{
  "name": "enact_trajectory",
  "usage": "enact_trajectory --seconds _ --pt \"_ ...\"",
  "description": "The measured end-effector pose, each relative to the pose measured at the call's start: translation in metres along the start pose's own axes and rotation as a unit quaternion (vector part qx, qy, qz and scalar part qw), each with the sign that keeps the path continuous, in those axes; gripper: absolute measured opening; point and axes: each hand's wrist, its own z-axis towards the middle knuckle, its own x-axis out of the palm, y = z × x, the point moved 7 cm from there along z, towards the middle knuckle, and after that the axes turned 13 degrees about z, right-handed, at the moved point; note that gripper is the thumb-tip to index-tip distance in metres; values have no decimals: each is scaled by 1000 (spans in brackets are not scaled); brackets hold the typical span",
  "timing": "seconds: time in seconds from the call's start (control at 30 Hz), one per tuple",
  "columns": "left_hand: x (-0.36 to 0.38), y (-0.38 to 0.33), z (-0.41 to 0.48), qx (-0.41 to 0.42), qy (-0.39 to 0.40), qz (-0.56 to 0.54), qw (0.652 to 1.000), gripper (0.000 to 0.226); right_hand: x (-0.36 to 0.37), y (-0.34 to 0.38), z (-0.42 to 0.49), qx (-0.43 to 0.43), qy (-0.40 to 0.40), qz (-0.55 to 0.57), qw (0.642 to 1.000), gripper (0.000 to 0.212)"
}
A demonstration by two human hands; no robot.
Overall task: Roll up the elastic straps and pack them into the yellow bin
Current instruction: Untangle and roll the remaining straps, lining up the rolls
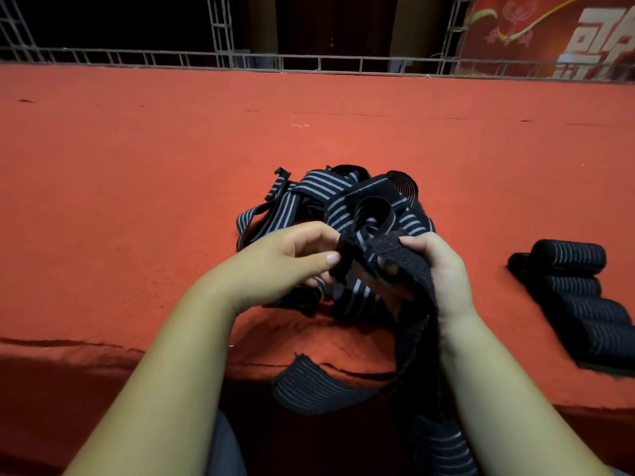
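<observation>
A tangled heap of black elastic straps with grey stripes point(309, 201) lies on the red cloth just beyond my hands. Both hands hold one end of a strap point(381, 249) with a dark fastening patch. My left hand point(292, 259) pinches its left edge between thumb and fingers. My right hand point(436, 266) grips its right side. The rest of this strap hangs down over the table edge and curls toward my lap point(319, 386). Several rolled straps point(577, 290) lie in a row at the right. No yellow bin is in view.
The red cloth-covered table point(137, 183) stretches far left and back. Its front edge runs just under my forearms. A metal truss railing point(309, 60) stands behind the table, and a red banner point(567, 32) hangs at the back right.
</observation>
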Motion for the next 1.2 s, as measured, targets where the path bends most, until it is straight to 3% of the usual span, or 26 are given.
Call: enact_trajectory --seconds 0.13,0.3,0.4,0.57,0.67,0.97,1.2 --pt "-12 0 2 -20 -112 -9 994 16 -2 1 3 -1 0 30 1000 34" --pt "-25 -4 4 -46 -233 -226 945 14 -3 1 7 -1 33 -29 999 38" --pt "-37 -18 -3 -39 -292 -244 924 11 -5 11 8 -22 36 -3 999 33" --pt "-33 -41 -9 -31 -238 -340 909 8 1 25 3 -41 68 18 997 35" --pt "-28 -49 -11 -38 -215 -358 908 6 2 31 -1 -67 77 -16 995 24" --pt "-17 -52 -23 -95 -232 -274 928 16 14 42 -27 -125 109 -143 976 33" --pt "4 -62 -34 -81 -184 -278 939 23 19 30 -53 -76 126 -183 972 30"
